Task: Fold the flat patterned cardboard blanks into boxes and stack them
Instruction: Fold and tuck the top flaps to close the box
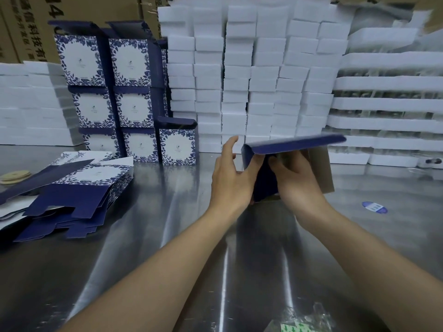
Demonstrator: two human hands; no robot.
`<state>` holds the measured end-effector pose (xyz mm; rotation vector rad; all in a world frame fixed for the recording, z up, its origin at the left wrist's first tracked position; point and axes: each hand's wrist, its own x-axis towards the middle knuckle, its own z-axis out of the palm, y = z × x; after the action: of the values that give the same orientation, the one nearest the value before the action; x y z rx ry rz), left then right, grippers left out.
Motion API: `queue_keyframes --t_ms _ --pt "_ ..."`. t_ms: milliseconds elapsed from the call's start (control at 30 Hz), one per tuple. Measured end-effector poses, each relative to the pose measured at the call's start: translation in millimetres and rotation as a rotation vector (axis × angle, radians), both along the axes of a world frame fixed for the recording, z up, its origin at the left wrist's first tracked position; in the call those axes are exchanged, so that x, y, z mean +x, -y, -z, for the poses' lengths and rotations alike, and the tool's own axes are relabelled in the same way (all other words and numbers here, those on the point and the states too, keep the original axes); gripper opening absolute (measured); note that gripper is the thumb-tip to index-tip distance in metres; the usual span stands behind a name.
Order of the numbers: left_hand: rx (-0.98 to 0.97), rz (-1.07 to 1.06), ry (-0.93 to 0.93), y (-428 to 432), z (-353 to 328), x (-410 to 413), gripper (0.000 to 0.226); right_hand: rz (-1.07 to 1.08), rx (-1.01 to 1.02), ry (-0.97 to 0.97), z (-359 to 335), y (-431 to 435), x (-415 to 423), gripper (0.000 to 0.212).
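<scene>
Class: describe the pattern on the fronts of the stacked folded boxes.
A blue floral border frames a white centre on the folded boxes; head view.

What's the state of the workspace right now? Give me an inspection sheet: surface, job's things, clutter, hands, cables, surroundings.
Surface: shiny metal table, reflective.
Job's things: half-folded box held mid-table, top flap blurred; pile of flat blanks at left; stacked folded boxes behind it, three high, with one single box beside them.
Clutter: blue oval sticker at right; round tan disc at far left; green-and-white item at the near edge, unclear.
Hands: left hand open, touching the box's left side; right hand grips the box, fingers curled under its flap.
Cables: a thin wire seems to lie by a small white device, far right.
Surroundings: white foam blocks stacked behind; foam trays right; brown cartons back left.
</scene>
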<state>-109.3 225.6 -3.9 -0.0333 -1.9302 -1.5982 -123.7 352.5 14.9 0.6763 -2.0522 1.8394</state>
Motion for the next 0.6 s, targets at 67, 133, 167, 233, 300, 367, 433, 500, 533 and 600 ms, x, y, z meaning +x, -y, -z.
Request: queue_keyframes --t_ms 67,133,167,233,300,367,433,500,533,600 --pt "-0.055 -0.005 0.025 2.7 -1.0 0.6 0.054 0.108 0.14 0.054 3.2 -0.3 -1.5 0.031" --pt "-0.059 0.004 0.034 2.4 -1.8 3.2 0.056 0.181 0.401 0.06 4.2 -3.8 -2.2 0.044" --pt "-0.051 0.003 0.035 2.3 -2.2 3.9 0.055 0.182 0.467 0.056 3.9 -4.4 -2.1 0.046" --pt "-0.024 0.001 0.022 5.0 -2.0 3.6 0.051 0.144 0.479 -0.019 3.6 -3.4 -0.2 0.046" --pt "0.063 -0.005 -0.001 9.6 -0.9 0.7 0.048 0.087 0.24 -0.126 7.5 -0.1 -2.8 0.037" --pt "0.163 -0.013 0.008 12.3 -1.9 -2.6 0.041 0.072 0.149 -0.275 9.5 3.3 0.6 0.025" --pt "0.297 0.009 0.03 13.9 -2.9 -6.1 0.03 0.036 0.142 -0.446 11.3 6.1 7.0 0.023" --pt "0.443 0.03 0.062 16.4 -3.6 -7.7 0.025 0.06 0.225 -0.639 12.5 9.3 14.3 0.017" --pt "0.512 0.037 0.074 18.2 -3.6 -8.1 0.027 0.077 0.29 -0.7 13.2 10.9 18.3 0.01" --pt "0.649 0.033 0.069 20.1 -4.0 -6.9 0.031 0.055 0.36 -0.627 16.8 14.0 21.9 0.013"
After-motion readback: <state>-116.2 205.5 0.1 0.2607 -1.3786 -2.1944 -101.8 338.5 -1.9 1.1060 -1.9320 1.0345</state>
